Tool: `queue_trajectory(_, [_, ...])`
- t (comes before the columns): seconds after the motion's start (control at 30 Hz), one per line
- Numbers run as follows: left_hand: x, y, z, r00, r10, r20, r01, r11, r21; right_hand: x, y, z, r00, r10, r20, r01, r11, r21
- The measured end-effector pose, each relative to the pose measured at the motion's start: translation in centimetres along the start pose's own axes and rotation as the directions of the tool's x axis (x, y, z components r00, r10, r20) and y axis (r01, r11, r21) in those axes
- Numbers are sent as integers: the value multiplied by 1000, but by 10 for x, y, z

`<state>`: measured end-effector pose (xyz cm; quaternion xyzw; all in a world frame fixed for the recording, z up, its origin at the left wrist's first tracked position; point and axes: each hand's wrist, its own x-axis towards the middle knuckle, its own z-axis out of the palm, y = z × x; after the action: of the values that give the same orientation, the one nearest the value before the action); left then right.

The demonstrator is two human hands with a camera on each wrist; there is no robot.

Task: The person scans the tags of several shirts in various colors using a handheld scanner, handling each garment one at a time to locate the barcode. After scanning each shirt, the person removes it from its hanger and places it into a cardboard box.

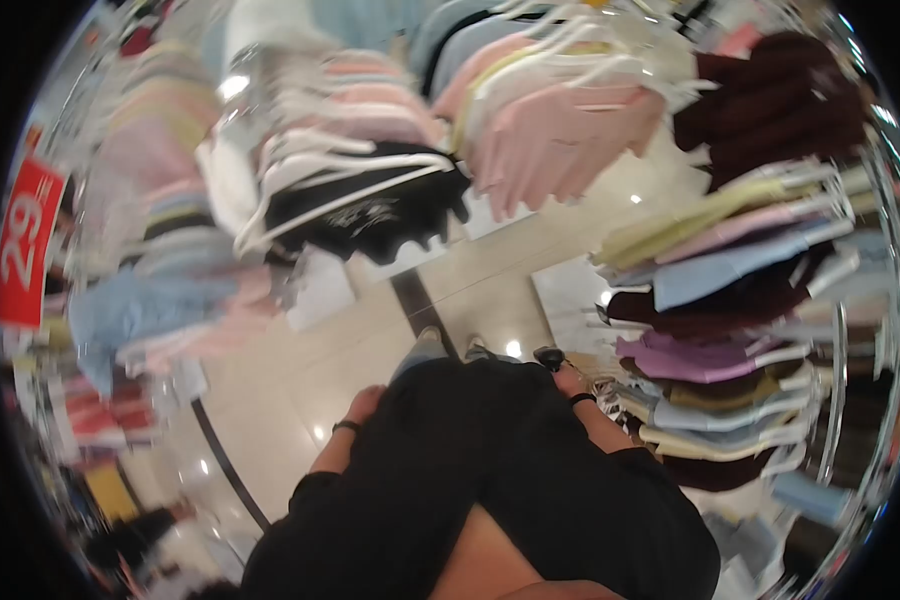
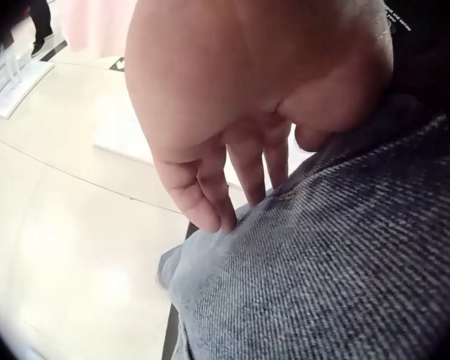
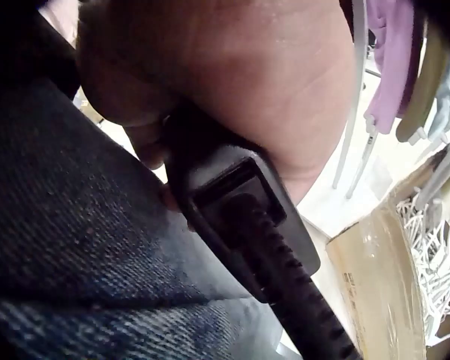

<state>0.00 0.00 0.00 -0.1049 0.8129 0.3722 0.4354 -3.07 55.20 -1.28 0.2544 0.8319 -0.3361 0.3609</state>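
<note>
Jeans beside loose left hand, right hand gripping black device

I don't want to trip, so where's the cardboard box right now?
In the right wrist view, the cardboard box is at lower right, below the purple garment and right of the black tool in the right hand.

A red sign reads 29. White hangers lie in a cardboard box. Dark stripes cross the floor.
</note>
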Motion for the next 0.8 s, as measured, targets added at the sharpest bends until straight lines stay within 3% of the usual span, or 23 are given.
queue_trajectory(0.07, [-4,-14,-13,988,153,4,-152,979,134,-33,1,22,995,102,-20,-101,995,22])
queue_trajectory(0.1, [42,27,-18,952,302,-45,-289,939,187,-12,-10,-25,990,84,-114,-79,996,50])
queue_trajectory(0.13, [32,-22,-13,932,363,-14,-363,931,33,-43,-8,-10,986,128,-105,-119,989,90])
queue_trajectory(0.17, [32,-29,-30,911,409,45,-411,908,74,-58,-7,-7,980,158,-124,-142,981,129])
queue_trajectory(0.2, [30,-33,-47,886,452,103,-462,880,108,-68,3,10,963,268,20,-260,914,311])
queue_trajectory(0.23, [17,-15,-65,865,464,190,-501,802,326,-76,12,16,948,317,19,-300,877,375])
queue_trajectory(0.33, [37,-47,-101,881,394,263,-473,753,458,-102,11,47,902,429,47,-394,774,496])
queue_trajectory(0.37, [60,-67,-110,890,338,307,-455,717,529,-106,9,58,909,417,-21,-366,819,442])
queue_trajectory(0.43, [86,-67,-138,783,450,430,-622,565,542,-118,5,86,909,391,-144,-331,887,321])
queue_trajectory(0.47, [101,-61,-149,738,483,472,-675,513,530,-129,-4,90,905,406,-130,-318,846,428])
queue_trajectory(0.5, [119,-64,-159,688,508,518,-725,459,513,-137,-13,94,891,428,-150,-339,849,405])
queue_trajectory(0.53, [146,-60,-159,728,436,529,-666,267,697,-136,0,110,876,448,-180,-332,830,448])
queue_trajectory(0.57, [164,-55,-160,807,382,450,-571,699,430,-131,16,129,859,466,-211,-321,813,486])
queue_trajectory(0.6, [183,-44,-171,747,469,470,-629,729,272,-148,10,132,826,499,-262,-324,801,504])
queue_trajectory(0.63, [196,-22,-176,822,400,406,-492,857,151,-160,9,138,819,523,-237,-343,777,528])
queue_trajectory(0.67, [198,15,-182,884,325,336,-346,938,4,-169,10,144,814,540,-214,-357,756,549])
queue_trajectory(0.7, [194,48,-174,973,31,227,2,990,-143,-176,11,148,810,553,-197,-366,738,567])
queue_trajectory(0.73, [177,88,-172,968,77,238,-63,996,-67,-183,15,154,819,549,-167,-372,730,573])
queue_trajectory(0.8, [167,132,-158,959,165,230,-143,984,-106,-190,19,167,797,584,-153,-385,687,616])
